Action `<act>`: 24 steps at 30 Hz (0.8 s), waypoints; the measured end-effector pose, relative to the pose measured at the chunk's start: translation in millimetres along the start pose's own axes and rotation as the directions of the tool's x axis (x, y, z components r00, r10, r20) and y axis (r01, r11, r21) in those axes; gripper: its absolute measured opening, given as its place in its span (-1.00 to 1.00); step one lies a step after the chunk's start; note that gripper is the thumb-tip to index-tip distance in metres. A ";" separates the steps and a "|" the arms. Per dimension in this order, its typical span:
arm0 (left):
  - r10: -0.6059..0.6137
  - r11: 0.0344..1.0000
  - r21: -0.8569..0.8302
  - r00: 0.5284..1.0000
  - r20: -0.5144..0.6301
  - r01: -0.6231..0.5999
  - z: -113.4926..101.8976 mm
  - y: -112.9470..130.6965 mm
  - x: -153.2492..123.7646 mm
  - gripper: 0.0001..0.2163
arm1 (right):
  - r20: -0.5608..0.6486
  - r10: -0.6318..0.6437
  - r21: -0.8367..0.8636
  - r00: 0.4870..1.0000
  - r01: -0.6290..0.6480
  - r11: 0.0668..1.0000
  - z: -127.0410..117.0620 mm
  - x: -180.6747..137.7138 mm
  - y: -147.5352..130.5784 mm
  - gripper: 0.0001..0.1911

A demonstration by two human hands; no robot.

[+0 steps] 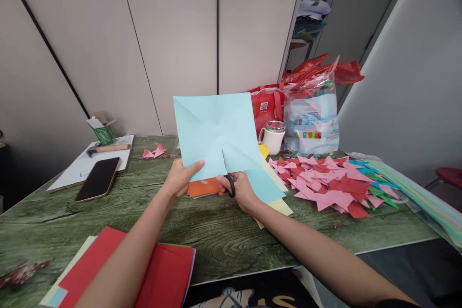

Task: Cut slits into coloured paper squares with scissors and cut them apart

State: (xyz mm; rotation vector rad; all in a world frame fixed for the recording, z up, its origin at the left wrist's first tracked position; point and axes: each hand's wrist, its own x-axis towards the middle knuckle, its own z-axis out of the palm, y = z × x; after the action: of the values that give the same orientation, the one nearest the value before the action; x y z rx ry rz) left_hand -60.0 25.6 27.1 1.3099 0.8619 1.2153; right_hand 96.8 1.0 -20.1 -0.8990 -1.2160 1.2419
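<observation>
A large light-blue sheet of paper [216, 125] with crossing creases is held up over the table. My left hand [180, 176] grips its lower left edge, thumb in front and fingers behind. My right hand [240, 191] is closed around the black handle of a pair of scissors [231, 186]. Their blade lies in a cut running from the bottom edge up towards the sheet's middle. The part right of the cut droops to the lower right. Behind and below the sheet show orange paper [202, 188] and pale yellow paper [280, 206].
Pink and red folded paper pieces [325, 183] are heaped at right, near a white mug [273, 138], a red bag [266, 109] and a plastic bag [311, 125]. At left lie a phone [98, 179], a hammer [108, 148] and a small green box [103, 132]. Red sheets [168, 274] lie in front.
</observation>
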 end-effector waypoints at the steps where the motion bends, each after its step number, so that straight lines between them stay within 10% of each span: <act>1: 0.003 1.000 -0.003 1.000 0.000 -0.003 -0.2 -0.2 0.1 -0.77 | -0.001 0.000 0.000 1.000 0.000 1.000 -0.2 0.0 0.1 -0.65; 18: -0.023 0.999 -0.031 0.997 0.070 0.025 -10.8 6.4 0.6 -0.68 | -0.006 -0.011 -0.122 1.000 0.011 0.993 -4.5 2.1 -2.9 -0.65; 24: 0.019 0.993 -0.112 0.995 -0.095 -0.029 -14.9 5.7 5.7 -0.69 | 0.107 0.060 -0.139 0.992 -0.045 0.989 -5.9 2.7 -0.2 -0.65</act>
State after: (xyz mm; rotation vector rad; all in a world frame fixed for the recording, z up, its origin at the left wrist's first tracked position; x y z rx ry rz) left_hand -74.0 33.7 31.9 1.1833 0.8334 1.3339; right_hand 102.4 4.3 -20.4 -0.9773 -1.3869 1.2765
